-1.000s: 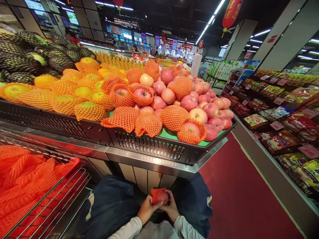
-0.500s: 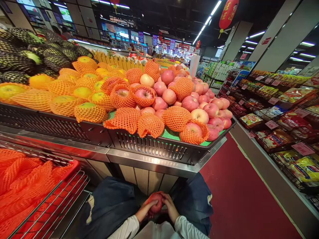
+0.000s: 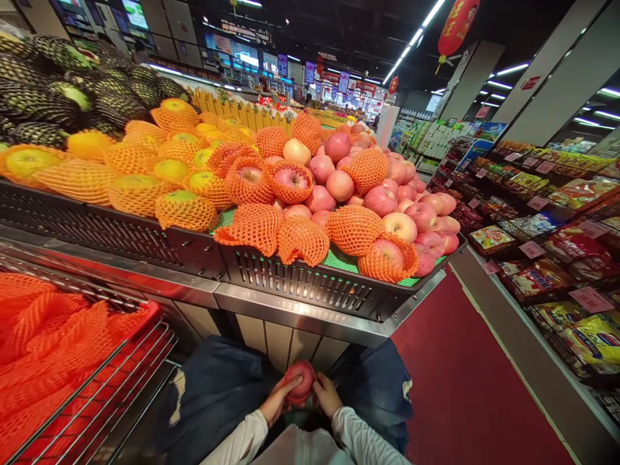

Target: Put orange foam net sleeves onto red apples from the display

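Low between my knees, a red apple [image 3: 302,378] sits in my left hand [image 3: 277,399], the thumb lying across its front. Part of an orange foam net [image 3: 294,403] shows around the apple's lower edge. My right hand [image 3: 327,392] is closed at the apple's right side, its fingers pinching the net's edge; the fingertips are partly hidden. Above my hands, a black crate [image 3: 300,281] holds bare apples [image 3: 382,201] and several apples in orange foam nets [image 3: 355,229].
At left, a wire cart [image 3: 121,381] carries a red bin [image 3: 154,315] of loose orange foam nets [image 3: 53,361]. Netted yellow fruit [image 3: 138,194] and dark netted fruit [image 3: 116,97] fill the display's left side. A metal ledge [image 3: 310,310] edges the stand. Snack shelves [image 3: 547,258] line the right.
My right hand has shifted slightly right, from around the apple to its side, and more of the apple shows. The camera view has turned a little left.
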Motion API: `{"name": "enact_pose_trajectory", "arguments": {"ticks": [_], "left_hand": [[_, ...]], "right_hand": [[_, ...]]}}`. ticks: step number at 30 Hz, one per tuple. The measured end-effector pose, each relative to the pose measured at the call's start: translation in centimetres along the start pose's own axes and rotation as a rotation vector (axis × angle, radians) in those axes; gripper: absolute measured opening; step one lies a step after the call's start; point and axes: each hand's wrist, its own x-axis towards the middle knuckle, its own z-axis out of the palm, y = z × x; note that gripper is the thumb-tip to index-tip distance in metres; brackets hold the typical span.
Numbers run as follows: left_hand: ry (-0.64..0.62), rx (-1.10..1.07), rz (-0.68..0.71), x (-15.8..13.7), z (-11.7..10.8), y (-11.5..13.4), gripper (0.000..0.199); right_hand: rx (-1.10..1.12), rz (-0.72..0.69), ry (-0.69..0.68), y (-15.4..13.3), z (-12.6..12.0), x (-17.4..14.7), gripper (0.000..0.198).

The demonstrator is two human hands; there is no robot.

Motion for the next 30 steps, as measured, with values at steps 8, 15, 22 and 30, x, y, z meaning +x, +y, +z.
{"name": "enact_pose_trajectory", "arguments": {"ticks": [8,15,22,30], "left_hand": [[0.074,0.006,-0.019,-1.1,1.0,1.5,0.082],[0.051,0.007,0.0,-0.6,1.0,0.6,0.081],[0.09,0.045,0.032,0.3,0.0,0.1,0.092],[0.022,0.295,0.191,-0.1,0.6,-0.5,0.086]], "right_hand": [[-0.219,-0.056,-0.039,-0.1,0.1,-0.4,0.03],[-0.33,-0.228,-0.079,-2.0,-0.4,-2.0,0.024],[-0.303,-0.272,0.002,-1.8,-0.2,-1.4,0.056],[-0.444,-0.336,-0.24,-1.6,-0.6,-1.3,0.103]]}}
